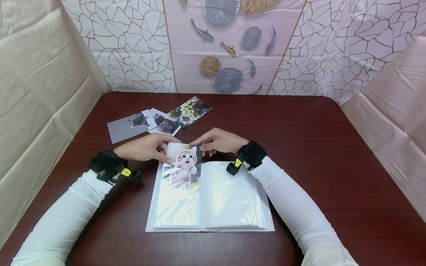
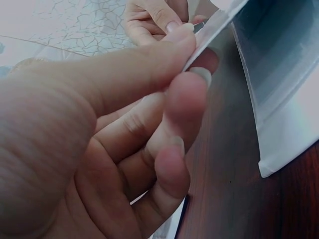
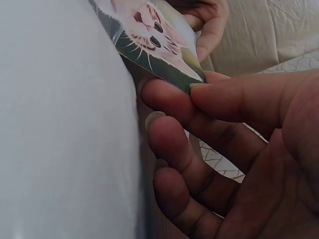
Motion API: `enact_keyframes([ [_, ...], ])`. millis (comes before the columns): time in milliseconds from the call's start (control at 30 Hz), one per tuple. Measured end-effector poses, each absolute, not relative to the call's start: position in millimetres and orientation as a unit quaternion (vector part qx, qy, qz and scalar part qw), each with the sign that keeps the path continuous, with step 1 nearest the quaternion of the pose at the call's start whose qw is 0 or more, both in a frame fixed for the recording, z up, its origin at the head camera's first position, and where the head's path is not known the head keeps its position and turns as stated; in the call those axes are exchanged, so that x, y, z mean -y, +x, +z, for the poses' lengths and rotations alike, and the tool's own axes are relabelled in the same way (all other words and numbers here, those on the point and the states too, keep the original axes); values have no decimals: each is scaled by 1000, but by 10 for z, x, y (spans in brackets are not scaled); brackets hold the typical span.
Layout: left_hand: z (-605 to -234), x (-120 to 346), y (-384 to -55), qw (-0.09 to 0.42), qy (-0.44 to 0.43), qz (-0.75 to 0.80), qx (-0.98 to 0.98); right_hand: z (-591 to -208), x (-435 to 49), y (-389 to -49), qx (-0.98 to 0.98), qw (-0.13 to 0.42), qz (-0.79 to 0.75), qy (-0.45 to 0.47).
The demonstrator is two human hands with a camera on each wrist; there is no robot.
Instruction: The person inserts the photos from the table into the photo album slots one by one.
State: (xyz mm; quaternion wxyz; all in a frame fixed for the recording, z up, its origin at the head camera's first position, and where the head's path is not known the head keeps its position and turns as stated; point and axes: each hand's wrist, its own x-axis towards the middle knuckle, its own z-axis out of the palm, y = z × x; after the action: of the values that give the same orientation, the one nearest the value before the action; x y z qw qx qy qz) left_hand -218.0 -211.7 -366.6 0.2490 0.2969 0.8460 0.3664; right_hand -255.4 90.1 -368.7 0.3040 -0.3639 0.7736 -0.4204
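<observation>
An open photo album [image 1: 229, 207] with clear plastic pockets lies on the table. A kitten photo [image 1: 186, 162] is partly inside the left page's pocket, its top end sticking out past the page. My left hand [image 1: 149, 147] pinches the photo's left edge near the top, thumb on one face and fingers behind, as the left wrist view shows. At the top right corner, my right hand [image 1: 221, 141] pinches the photo between thumb and index finger [image 3: 169, 99]. The other fingers of the right hand curl beside the album page [image 3: 65, 129].
Beyond the left hand lie a grey cat photo [image 1: 121, 127], another cat photo [image 1: 166, 125] overlapping it, and a green plant photo [image 1: 189, 111]. The dark red-brown table [image 1: 316, 147] extends to both sides. Patterned cloth [image 1: 133, 44] hangs behind it.
</observation>
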Motion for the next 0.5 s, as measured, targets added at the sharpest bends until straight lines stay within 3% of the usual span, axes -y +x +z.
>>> enact_keyframes([
  [500,-3680,2120,-2177,262,299,378,-836,-3676,-888,-2553,-772,316,-408,-371],
])
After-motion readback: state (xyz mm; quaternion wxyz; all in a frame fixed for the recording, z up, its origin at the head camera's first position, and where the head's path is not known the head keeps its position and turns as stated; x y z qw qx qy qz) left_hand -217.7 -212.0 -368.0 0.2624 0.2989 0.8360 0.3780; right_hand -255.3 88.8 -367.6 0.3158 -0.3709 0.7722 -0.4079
